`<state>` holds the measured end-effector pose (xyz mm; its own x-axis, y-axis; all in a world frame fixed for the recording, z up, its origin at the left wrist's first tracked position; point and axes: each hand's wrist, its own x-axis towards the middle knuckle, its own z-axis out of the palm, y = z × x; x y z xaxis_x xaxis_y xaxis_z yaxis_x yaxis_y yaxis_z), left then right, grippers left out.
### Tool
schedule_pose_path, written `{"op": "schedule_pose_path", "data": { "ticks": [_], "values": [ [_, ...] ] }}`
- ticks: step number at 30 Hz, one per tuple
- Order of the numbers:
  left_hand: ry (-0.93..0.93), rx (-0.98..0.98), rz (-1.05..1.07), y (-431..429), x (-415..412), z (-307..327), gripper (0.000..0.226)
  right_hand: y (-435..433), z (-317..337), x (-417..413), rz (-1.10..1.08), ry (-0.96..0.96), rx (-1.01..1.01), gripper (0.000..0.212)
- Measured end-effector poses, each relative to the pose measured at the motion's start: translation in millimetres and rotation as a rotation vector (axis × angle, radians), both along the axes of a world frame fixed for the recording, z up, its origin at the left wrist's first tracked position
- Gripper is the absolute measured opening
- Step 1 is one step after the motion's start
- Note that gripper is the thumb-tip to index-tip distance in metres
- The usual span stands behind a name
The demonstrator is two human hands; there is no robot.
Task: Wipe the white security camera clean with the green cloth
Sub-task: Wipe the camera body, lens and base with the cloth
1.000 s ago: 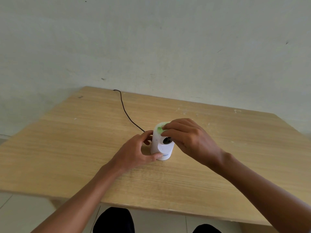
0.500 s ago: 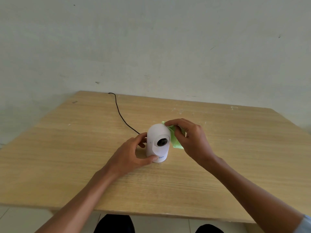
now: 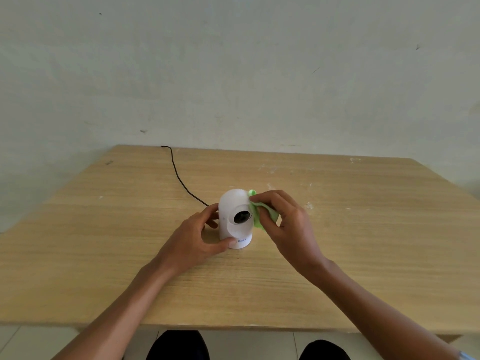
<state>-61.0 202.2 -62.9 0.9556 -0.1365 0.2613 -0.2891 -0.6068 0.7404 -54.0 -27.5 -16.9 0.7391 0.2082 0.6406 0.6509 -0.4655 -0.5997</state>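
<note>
A pale wall [image 3: 233, 74] rises behind the wooden table [image 3: 104, 255], where the white security camera [image 3: 235, 219] stands upright near the middle, lens facing the near edge. The left hand [image 3: 193, 239] clasps its base from the left, thumb in front, while the right hand [image 3: 288, 224] pinches the green cloth [image 3: 259, 214] against its right side. A thin black cable [image 3: 179, 178] runs from behind it to the far edge.
</note>
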Motion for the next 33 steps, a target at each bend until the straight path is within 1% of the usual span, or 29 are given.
{"op": "schedule_pose_path", "data": {
  "ticks": [5, 10, 14, 18, 21, 27, 30, 32, 33],
  "values": [
    [0.009, -0.005, 0.004, -1.1, -1.9, 2.3, 0.081, 9.0, -15.8, -15.3, -0.064, 0.017, 0.042, 0.017],
    [0.006, -0.016, -0.001, -1.4, -2.6, 2.4, 0.077, 20.5, -20.3, -21.7, -0.105, -0.009, 0.081, 0.016],
    [0.008, -0.018, -0.015, -0.5, -2.3, 2.3, 0.073, 30.6, -14.2, -22.6, -0.119, -0.051, 0.042, 0.018],
    [0.006, -0.027, -0.026, -0.3, -1.5, 1.6, 0.072, 34.6, -18.2, -24.3, -0.120, -0.171, -0.094, 0.018],
    [0.006, -0.030, -0.019, -0.2, -1.0, 1.2, 0.074, 28.8, -23.9, -25.0, -0.118, -0.123, -0.069, 0.017],
    [0.003, -0.025, -0.016, -0.3, -1.7, 0.2, 0.079, 25.6, -18.8, -23.9, -0.147, 0.052, 0.141, 0.019],
    [0.007, -0.024, -0.017, 0.2, -1.7, 1.1, 0.076, 30.0, -12.5, -23.4, -0.148, 0.025, 0.151, 0.019],
    [0.007, -0.018, -0.022, 0.0, -0.8, 1.9, 0.072, 33.8, -8.1, -22.3, -0.141, -0.031, 0.096, 0.018],
    [0.005, -0.015, -0.024, -0.3, -0.7, 2.0, 0.070, 35.7, -7.2, -21.9, -0.141, -0.079, 0.037, 0.018]
  ]
}}
